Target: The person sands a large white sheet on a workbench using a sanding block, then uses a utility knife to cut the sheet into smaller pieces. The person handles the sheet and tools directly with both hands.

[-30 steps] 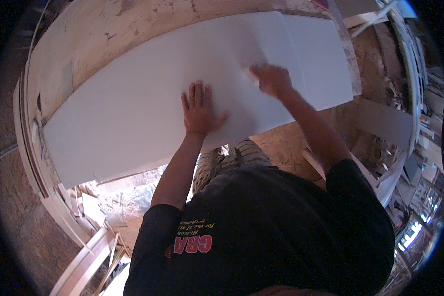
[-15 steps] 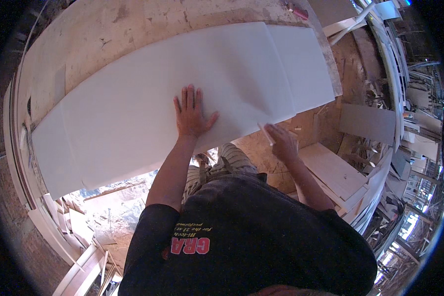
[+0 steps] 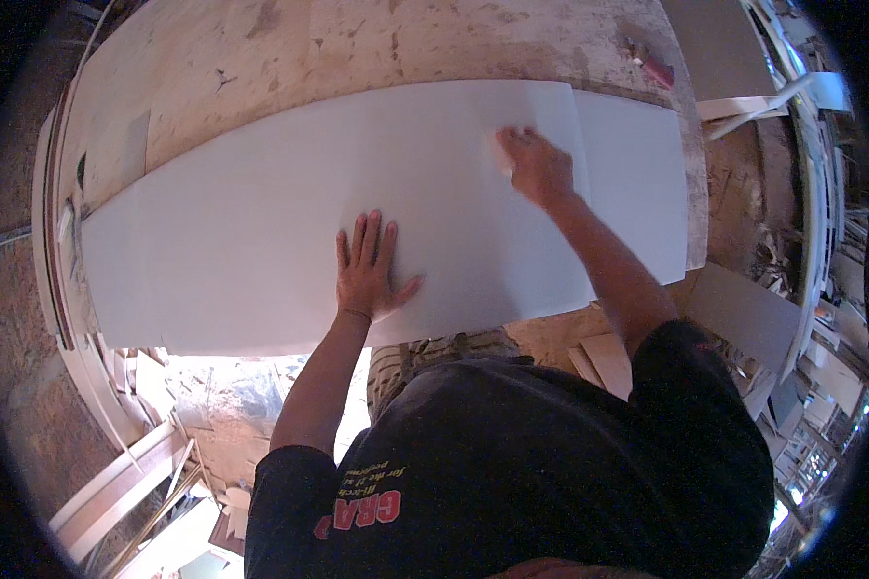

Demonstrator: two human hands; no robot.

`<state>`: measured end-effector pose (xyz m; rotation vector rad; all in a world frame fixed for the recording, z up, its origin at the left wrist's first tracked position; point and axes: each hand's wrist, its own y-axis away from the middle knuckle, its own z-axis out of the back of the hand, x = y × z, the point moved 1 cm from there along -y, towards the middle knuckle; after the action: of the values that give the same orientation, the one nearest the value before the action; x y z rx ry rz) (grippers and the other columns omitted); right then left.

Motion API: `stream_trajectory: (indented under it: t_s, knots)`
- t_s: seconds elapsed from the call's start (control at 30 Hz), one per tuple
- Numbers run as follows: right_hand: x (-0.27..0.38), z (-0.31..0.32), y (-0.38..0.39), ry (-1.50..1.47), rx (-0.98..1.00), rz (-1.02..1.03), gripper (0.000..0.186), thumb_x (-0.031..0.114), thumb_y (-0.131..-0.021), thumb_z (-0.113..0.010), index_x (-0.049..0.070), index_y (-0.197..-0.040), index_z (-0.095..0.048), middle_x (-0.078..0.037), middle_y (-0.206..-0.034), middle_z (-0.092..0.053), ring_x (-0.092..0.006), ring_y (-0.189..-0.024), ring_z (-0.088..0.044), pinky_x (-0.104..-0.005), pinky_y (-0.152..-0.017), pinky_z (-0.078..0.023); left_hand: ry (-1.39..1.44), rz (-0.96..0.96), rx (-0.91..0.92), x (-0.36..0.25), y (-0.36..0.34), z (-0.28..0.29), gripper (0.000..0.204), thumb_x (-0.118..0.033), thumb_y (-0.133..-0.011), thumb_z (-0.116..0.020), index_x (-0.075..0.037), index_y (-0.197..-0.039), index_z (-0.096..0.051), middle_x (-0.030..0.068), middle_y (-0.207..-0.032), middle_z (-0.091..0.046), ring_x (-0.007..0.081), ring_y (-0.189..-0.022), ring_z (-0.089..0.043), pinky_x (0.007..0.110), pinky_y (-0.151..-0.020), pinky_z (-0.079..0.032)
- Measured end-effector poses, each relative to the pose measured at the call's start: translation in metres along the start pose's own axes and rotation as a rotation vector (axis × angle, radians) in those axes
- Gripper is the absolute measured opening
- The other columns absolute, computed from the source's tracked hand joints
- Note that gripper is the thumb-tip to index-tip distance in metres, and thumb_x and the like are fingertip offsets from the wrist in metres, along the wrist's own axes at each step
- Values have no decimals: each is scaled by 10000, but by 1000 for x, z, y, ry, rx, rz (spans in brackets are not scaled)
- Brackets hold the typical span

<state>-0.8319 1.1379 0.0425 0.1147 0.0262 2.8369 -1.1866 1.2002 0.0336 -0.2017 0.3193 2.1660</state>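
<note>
A long white sheet (image 3: 232, 251) lies across the worn wooden workbench, overlapping another white sheet (image 3: 632, 183) at the right. My left hand (image 3: 371, 265) rests palm down on the long sheet, left of my right hand, fingers spread and holding nothing. My right hand (image 3: 536, 169) is closed on a small pale flat piece (image 3: 503, 152) over the sheet's upper right part, somewhat blurred. Whether that piece touches the surface I cannot tell.
A small red object (image 3: 658, 73) sits at the bench's back right (image 3: 396, 43). Boards and long strips (image 3: 743, 309) lie to the right, with more wooden pieces (image 3: 116, 463) at lower left and part of a board (image 3: 598, 362) beside my body.
My right hand dropped to the near edge half a second ago and is now back high on the sheet. My left hand stays spread on it. The whole view has shifted.
</note>
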Motion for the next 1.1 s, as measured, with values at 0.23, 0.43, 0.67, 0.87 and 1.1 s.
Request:
stream_trajectory:
  t_s: [0.23, 0.43, 0.67, 0.87, 1.1]
  knots:
    - [-30, 7, -104, 80, 57, -67, 541, 74, -900, -572, 273, -1403, -587, -31, -1339, -660, -316, -1186, -644, -474, -980, -537, -31, 28, 26, -3, -3, 0, 1032, -655, -821, -663, -82, -1590, -284, 183, -1685, -150, 358, -1569, -98, 605, -1240, -64]
    - [-16, 16, -38, -7, -48, 68, 269, 138, -898, -575, 171, -1158, -637, -82, -1071, -713, -375, -1037, -689, -530, -797, -584, -33, 25, -51, -3, 1, -6, 996, -641, -828, -657, -114, -1593, -298, 147, -1685, -178, 319, -1571, -112, 573, -1252, -63]
    - [48, 28, 143, 5, 159, -15, 320, 137, -856, -614, 156, -1175, -628, -109, -1029, -699, -327, -988, -707, -527, -766, -580, -27, -55, -185, -4, 8, -12, 945, -616, -843, -653, -76, -1560, -359, 192, -1650, -259, 353, -1555, -171, 603, -1236, -85]
    - [84, 36, 279, -69, 329, -79, 561, 75, -780, -694, 212, -1320, -624, -44, -1244, -685, -274, -1131, -671, -439, -817, -578, -8, 42, -248, -31, -7, -34, 976, -663, -826, -639, -85, -1562, -363, 207, -1658, -213, 381, -1559, -126, 681, -1201, -65]
    - [46, 48, 314, -141, -69, -196, 561, 126, -788, -707, 164, -1340, -613, -53, -1385, -623, -346, -1224, -614, -516, -886, -561, -10, -62, -192, -84, -40, -39, 1031, -734, -831, -581, -87, -1588, -314, 230, -1670, -178, 412, -1557, -105, 699, -1190, -36]
